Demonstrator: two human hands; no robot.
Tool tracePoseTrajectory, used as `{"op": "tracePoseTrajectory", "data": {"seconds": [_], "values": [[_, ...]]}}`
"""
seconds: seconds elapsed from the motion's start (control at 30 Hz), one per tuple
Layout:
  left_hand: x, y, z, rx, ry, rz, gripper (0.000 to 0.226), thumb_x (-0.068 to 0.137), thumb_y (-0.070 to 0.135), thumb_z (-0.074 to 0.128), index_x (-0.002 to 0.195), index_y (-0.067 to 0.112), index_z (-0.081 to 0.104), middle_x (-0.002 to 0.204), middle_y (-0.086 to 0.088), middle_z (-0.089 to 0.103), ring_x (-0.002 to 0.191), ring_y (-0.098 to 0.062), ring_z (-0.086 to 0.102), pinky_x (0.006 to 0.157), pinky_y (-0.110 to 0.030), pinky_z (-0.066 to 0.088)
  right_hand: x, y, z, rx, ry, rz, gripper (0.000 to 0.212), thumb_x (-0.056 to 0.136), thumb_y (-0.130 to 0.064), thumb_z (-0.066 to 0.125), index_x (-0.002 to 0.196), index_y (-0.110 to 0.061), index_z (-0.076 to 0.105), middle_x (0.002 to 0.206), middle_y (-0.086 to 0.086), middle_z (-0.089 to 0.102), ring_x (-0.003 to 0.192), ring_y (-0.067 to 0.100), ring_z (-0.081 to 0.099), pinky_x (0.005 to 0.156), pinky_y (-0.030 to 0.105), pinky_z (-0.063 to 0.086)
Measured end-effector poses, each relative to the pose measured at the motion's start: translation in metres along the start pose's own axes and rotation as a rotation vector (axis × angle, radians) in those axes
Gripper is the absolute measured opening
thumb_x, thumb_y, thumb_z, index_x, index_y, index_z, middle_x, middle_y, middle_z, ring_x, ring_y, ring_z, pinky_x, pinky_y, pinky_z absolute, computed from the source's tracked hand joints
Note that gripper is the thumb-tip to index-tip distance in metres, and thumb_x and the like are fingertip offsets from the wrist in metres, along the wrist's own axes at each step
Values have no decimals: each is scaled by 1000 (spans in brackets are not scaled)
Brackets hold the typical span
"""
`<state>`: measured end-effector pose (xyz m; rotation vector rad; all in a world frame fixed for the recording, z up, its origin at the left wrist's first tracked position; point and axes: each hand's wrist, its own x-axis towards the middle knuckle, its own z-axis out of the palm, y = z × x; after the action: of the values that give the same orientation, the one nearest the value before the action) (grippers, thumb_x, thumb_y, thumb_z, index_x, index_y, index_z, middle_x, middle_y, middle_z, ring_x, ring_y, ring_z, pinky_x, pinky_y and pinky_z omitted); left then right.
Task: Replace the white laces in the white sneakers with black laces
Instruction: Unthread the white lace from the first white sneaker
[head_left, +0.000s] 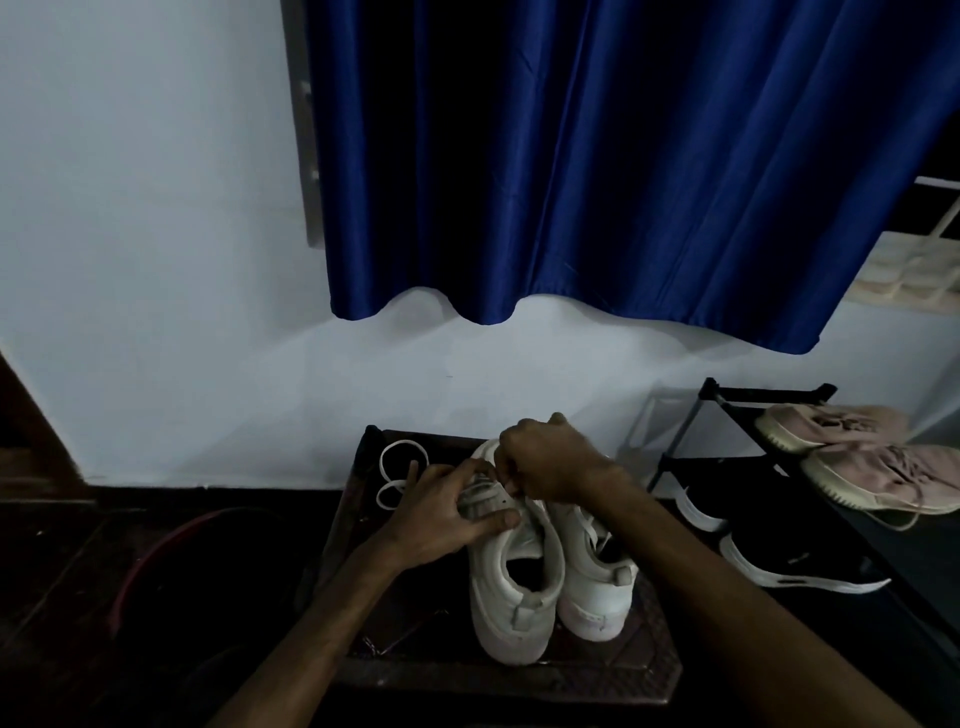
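Two white sneakers stand side by side on a dark stool, heels toward me: the left sneaker (511, 587) and the right sneaker (597, 582). My left hand (452, 512) grips the left sneaker's tongue and lacing area from the left. My right hand (550, 460) reaches over the toes with its fingers pinched on the lace at the left sneaker's eyelets. A loose white lace (397, 470) lies coiled on the stool just left of my left hand. No black lace is visible in the dim light.
The dark stool (587, 675) stands against a white wall under a blue curtain (597, 156). A black shoe rack (737, 447) on the right holds pink sneakers (857, 452) and black shoes (789, 551). A red hose (156, 556) curves on the dark floor at left.
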<state>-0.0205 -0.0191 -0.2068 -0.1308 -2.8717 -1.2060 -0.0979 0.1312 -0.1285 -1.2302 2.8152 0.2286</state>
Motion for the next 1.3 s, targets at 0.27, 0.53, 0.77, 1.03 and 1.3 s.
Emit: {"op": "tracePoseTrajectory", "data": {"seconds": [0.27, 0.53, 0.77, 1.03, 1.3], "values": [[5, -12, 5, 28, 5, 49, 74, 62, 93, 43, 119, 46, 46, 125, 23, 57, 125, -8, 42, 116, -54, 11, -19, 64, -6, -101, 236, 393, 22, 81, -10, 60, 100, -21, 64, 107, -2, 60, 95, 18, 61, 91, 42, 42], [10, 0, -3, 75, -40, -16, 70, 66, 92, 37, 116, 45, 50, 113, 22, 61, 121, -11, 48, 114, -57, 11, -16, 65, -1, 493, 346, 290, 8, 90, -31, 66, 87, -24, 67, 84, -6, 68, 72, 13, 62, 65, 31, 50], [36, 26, 0, 98, 38, -49, 18, 80, 41, 62, 94, 34, 71, 104, 12, 67, 104, -13, 63, 99, -46, 46, -5, 53, 37, 615, 177, 124, 40, 82, 5, 52, 107, -20, 70, 91, -1, 74, 82, 6, 66, 76, 12, 46], [48, 41, 4, 368, 57, -16, 14, 85, 44, 61, 77, 35, 66, 104, 15, 70, 106, -11, 63, 96, -39, 45, 0, 65, 47, 634, 112, -11, 25, 82, -5, 70, 101, -20, 77, 95, -4, 61, 84, 6, 54, 71, 1, 34], [47, 57, 5, 426, 77, 4, 5, 85, 40, 59, 82, 37, 56, 84, 20, 66, 92, -5, 63, 108, -45, 31, 6, 70, 56, 687, 112, 47, 23, 84, -8, 71, 107, -10, 71, 101, 0, 66, 86, 5, 52, 64, 2, 32]]}}
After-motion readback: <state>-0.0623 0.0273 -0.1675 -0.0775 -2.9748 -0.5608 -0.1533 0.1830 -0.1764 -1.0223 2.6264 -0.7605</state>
